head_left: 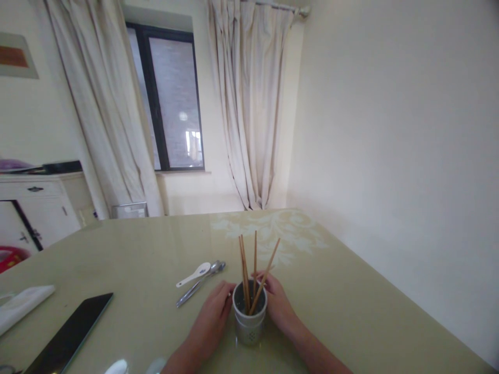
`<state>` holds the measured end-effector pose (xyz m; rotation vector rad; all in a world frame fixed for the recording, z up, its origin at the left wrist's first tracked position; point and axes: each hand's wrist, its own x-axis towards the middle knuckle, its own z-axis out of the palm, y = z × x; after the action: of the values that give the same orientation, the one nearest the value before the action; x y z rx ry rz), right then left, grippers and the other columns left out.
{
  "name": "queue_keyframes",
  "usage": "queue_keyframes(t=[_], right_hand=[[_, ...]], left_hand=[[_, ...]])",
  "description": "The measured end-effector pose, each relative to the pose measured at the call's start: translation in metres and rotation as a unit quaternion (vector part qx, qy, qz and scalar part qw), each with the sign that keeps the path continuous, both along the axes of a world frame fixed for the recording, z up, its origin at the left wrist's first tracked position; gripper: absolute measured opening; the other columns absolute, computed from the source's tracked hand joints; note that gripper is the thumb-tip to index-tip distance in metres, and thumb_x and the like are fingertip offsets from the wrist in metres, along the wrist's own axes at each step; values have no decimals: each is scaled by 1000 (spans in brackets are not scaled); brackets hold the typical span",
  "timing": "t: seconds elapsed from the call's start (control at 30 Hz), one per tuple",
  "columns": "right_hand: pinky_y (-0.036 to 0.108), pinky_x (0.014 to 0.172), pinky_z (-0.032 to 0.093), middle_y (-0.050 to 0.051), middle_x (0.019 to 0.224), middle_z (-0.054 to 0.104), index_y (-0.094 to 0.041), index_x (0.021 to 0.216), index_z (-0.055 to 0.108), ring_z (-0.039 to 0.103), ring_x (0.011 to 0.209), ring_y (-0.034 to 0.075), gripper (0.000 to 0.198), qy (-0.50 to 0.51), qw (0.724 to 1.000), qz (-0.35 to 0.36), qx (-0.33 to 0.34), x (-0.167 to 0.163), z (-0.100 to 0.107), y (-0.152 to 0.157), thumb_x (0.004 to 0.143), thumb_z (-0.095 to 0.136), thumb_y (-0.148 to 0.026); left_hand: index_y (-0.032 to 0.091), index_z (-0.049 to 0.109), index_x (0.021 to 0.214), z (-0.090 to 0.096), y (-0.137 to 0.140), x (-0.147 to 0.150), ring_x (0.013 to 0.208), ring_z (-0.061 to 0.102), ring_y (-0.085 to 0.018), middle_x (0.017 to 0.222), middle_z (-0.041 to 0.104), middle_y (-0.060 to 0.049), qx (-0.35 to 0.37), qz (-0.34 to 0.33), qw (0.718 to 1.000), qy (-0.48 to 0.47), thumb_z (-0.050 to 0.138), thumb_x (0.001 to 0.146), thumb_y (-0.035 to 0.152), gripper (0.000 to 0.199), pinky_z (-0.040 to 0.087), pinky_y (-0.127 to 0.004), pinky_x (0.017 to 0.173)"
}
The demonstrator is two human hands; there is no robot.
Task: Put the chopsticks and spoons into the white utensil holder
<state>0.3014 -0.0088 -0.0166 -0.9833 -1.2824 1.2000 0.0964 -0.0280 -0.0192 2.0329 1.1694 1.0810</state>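
Glossy pale green table (351,291) with a faint white floral print.
On it: a metal holder (250,324) of chopsticks (249,270), a white spoon (194,275), a metal spoon (200,284), a dark tablet (70,335), a folded white cloth (21,305).

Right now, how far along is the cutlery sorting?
Done: four wooden chopsticks stand in the metal holder. In hand: the left hand and right hand both cup the holder on the table. Left: a white spoon and a metal spoon lie outside it, to its left.
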Motion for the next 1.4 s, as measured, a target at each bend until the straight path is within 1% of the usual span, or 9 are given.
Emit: queue_keyframes(t=[0.13, 0.27, 0.37, 0.47, 0.6, 0.7, 0.87, 1.07, 1.4], right_hand=[[36, 73, 55, 5, 78, 75, -20, 82, 73, 69, 77, 26, 54, 18, 1000, -13, -6, 0, 1, 6, 77, 81, -73], [31, 60, 50, 6, 74, 72, -19, 82, 74, 64, 68, 22, 63, 33, 991, -121, 35, 14, 14, 11, 76, 78, -82], [29, 56, 47, 2, 67, 64, -20, 79, 70, 57, 62, 18, 60, 32, 964, -240, 112, 39, 33, 12, 83, 74, -80], [25, 55, 43, -3, 65, 59, -20, 85, 69, 52, 59, 14, 54, 62, 923, -336, 176, 66, 51, 9, 88, 75, -74], [20, 50, 39, -6, 64, 56, -22, 86, 66, 47, 54, 10, 49, 200, 904, -319, 202, 85, 69, -1, 85, 82, -68], [19, 48, 40, -6, 64, 56, -22, 85, 67, 49, 52, 9, 48, 202, 926, -255, 193, 80, 73, -9, 85, 84, -66], [24, 46, 42, 1, 58, 61, -18, 85, 75, 53, 49, 13, 61, 23, 978, -127, 165, 52, 58, -17, 97, 62, -76], [23, 45, 38, -2, 57, 57, -20, 85, 69, 48, 47, 12, 57, -17, 986, -80, 143, 28, 39, -20, 101, 56, -74], [27, 52, 35, -3, 58, 51, -23, 71, 60, 45, 53, 14, 62, -99, 979, -79, 158, 25, 37, -23, 98, 55, -79]], left_hand=[[25, 76, 114, 1, -1, 1, 105, 72, -25, 114, 78, -11, 5, -16, 1000, 18, 46, 108, 36, 33, 59, -37, 95], [24, 76, 116, -4, 12, -16, 114, 72, -26, 119, 78, -11, 44, 102, 986, 125, 46, 108, 30, 32, 56, -40, 102], [22, 77, 116, -6, 20, -38, 118, 71, -29, 123, 78, -11, 69, 228, 931, 276, 47, 104, 17, 33, 53, -45, 105], [20, 76, 124, -4, 22, -52, 117, 70, -31, 125, 77, -12, 69, 283, 873, 391, 46, 105, 14, 36, 52, -46, 102], [19, 76, 121, -1, 20, -53, 118, 69, -30, 123, 77, -13, 36, 284, 851, 439, 44, 108, 17, 34, 51, -44, 101], [19, 74, 119, 0, 20, -50, 118, 68, -29, 122, 76, -12, 22, 286, 856, 430, 43, 109, 21, 32, 50, -42, 101], [18, 73, 106, -2, 19, -50, 115, 68, -28, 116, 75, -11, 7, 266, 881, 390, 44, 107, 19, 29, 49, -41, 102], [21, 66, 98, -6, 14, -31, 109, 69, -27, 109, 74, -10, 0, 209, 930, 301, 43, 105, 20, 25, 51, -40, 98], [26, 61, 97, -10, 7, -9, 90, 72, -26, 98, 76, -6, -32, 158, 985, 55, 41, 104, 45, 28, 54, -40, 85]])
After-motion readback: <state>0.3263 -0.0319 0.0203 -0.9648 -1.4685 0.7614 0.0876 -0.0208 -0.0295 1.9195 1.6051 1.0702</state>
